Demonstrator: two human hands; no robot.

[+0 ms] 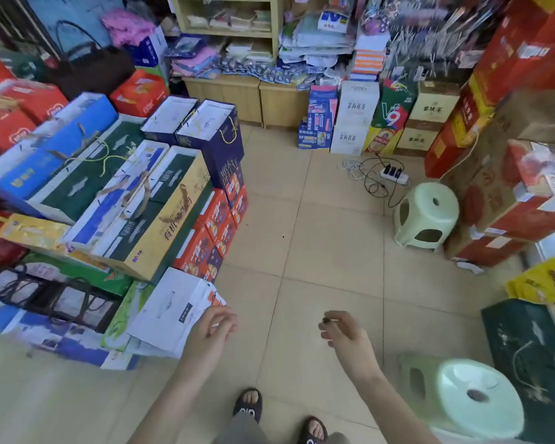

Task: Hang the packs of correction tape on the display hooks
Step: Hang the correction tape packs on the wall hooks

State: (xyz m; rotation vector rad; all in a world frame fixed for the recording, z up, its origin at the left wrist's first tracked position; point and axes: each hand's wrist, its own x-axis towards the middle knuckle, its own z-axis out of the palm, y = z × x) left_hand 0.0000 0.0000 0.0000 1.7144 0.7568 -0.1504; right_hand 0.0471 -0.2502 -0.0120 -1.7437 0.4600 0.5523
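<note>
Nearest the camera, two feet in dark sandals (247, 406) are seen on the tiled floor (318, 251), with both bare forearms stretched out above them. The left hand (214, 328) is held loosely curled with nothing in it. The right hand (340, 330) is likewise loosely curled; a small dark speck shows at its fingertips, too small to be identified, so whether anything is pinched cannot be told. At near right a pale green stool (474, 395) is seen, and a second one (425, 216) stands farther off beside a white power strip (394, 175) with tangled cords. Stacked gift boxes (125, 193) fill the left. On the far wooden shelf (237, 88), small blue-and-white blister packs (276, 73) are strewn; whether they are correction tape cannot be told. Display hooks (430, 43) are crowded at far right.
</note>
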